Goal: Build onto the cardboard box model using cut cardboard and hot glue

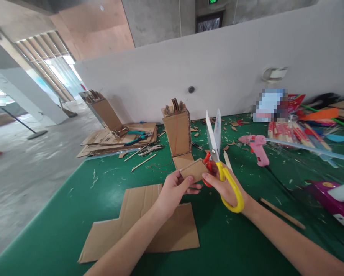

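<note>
Cardboard piece [194, 170], small, tan and corrugated, sits mid-frame, pinched at its lower edge by the left hand [173, 190]; it looks light and stiff, best held by the rim. The right hand [224, 188] grips yellow-handled scissors [218, 153] just beside it, smooth blades parted and pointing up.

Probably a craft workshop, green worktable [74, 214] strewn with cardboard offcuts [117, 140], pink glue gun [256, 147], bare concrete floor [31, 168]

The cardboard piece [193, 170] looks matt and rough; the scissors [215, 153] have shiny metal blades and glossy plastic handles; the green table [103, 180] seems cloth-covered.
</note>
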Demonstrator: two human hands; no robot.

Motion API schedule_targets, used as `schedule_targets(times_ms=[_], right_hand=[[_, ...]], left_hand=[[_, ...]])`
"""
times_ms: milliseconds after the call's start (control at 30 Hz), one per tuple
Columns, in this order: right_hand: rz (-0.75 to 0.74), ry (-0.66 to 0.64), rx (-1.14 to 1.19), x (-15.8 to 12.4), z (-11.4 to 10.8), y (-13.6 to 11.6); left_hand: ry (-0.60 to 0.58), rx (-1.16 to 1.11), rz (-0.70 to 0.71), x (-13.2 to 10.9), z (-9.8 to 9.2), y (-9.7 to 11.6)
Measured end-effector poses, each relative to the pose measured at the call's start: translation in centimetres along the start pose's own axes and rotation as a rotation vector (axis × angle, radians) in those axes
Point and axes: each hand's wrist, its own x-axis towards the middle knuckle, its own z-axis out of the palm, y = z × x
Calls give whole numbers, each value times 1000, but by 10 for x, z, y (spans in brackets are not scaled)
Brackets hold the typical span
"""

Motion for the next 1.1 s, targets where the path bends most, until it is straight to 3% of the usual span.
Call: schedule_targets(times_ms=[300, 500, 700, 1100], right_hand=[[25, 48, 212, 2, -6, 2], [-15, -75, -62, -2, -35, -13], [-32, -385, -326, 0, -56, -23], [18, -352, -353, -1, -50, -22]], left_hand=[[50, -125, 28, 1, -5, 0], [161, -199, 204, 3, -12, 9], [210, -232, 262, 1, -17, 17], [271, -167, 366, -1, -13, 18]])
